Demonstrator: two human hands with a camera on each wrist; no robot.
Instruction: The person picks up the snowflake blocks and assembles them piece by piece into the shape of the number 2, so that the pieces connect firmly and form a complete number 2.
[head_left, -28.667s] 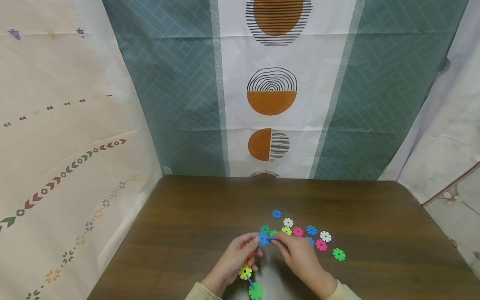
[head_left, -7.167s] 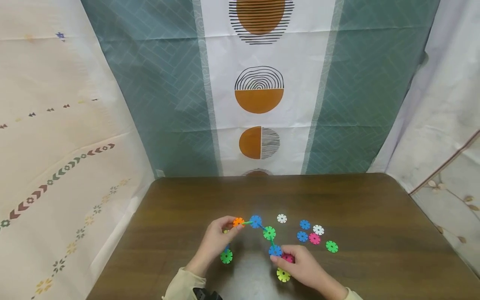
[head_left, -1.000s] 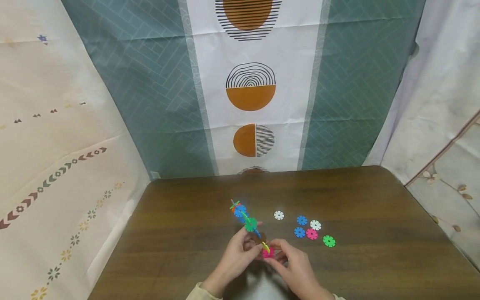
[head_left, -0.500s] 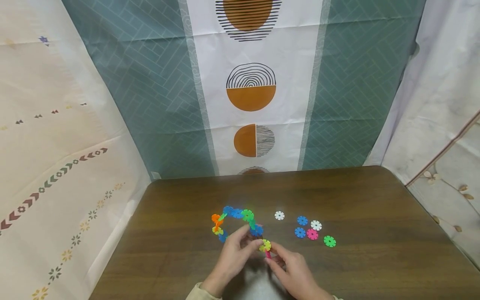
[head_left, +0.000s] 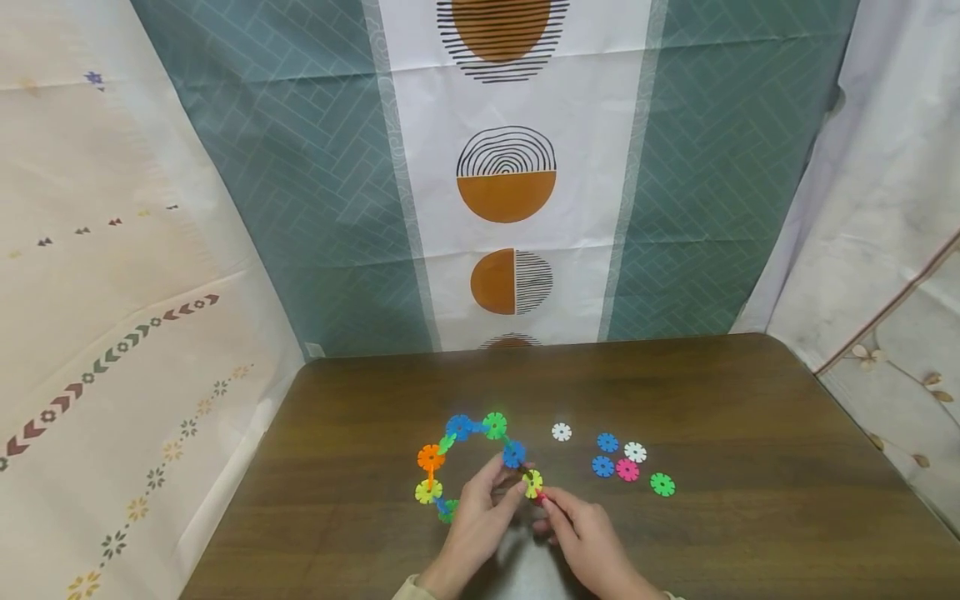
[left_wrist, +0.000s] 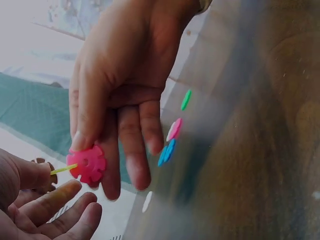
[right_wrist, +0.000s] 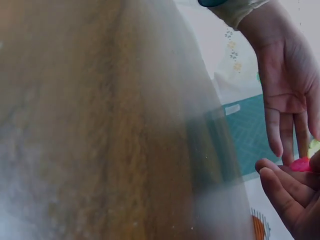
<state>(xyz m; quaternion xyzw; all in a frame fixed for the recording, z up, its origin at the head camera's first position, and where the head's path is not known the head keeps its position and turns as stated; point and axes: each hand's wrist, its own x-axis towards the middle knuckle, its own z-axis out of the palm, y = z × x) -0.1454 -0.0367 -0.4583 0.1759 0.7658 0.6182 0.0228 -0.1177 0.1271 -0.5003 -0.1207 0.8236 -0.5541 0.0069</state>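
Note:
A curved chain of slotted plastic snowflake discs hangs from my hands, with an orange disc [head_left: 431, 457], a green disc [head_left: 494, 425] and a blue disc [head_left: 513, 454] along it. My left hand [head_left: 480, 515] pinches a yellow disc [head_left: 532, 484] near the chain's right end, a brown disc [left_wrist: 53, 176] beside it. With thumb and forefinger, my right hand [head_left: 590, 537] pinches a pink disc [left_wrist: 91, 166]. In the left wrist view the yellow disc stands edge-on to the pink one, its edge at the pink disc's slots. The right wrist view shows only part of the pink disc between my fingers.
Loose discs lie right of my hands on the brown wooden table [head_left: 337, 467]: a white disc [head_left: 561, 432] alone, then a cluster with a blue disc [head_left: 602, 467], a pink one and a green disc [head_left: 662, 484]. Patterned cloth [head_left: 322, 208] hangs behind the table.
Since half a second ago the chain has swung left and nearer, opening into a wide curve. The pink disc has turned between my fingers. Several discs loose 28.7 seconds ago have left the table.

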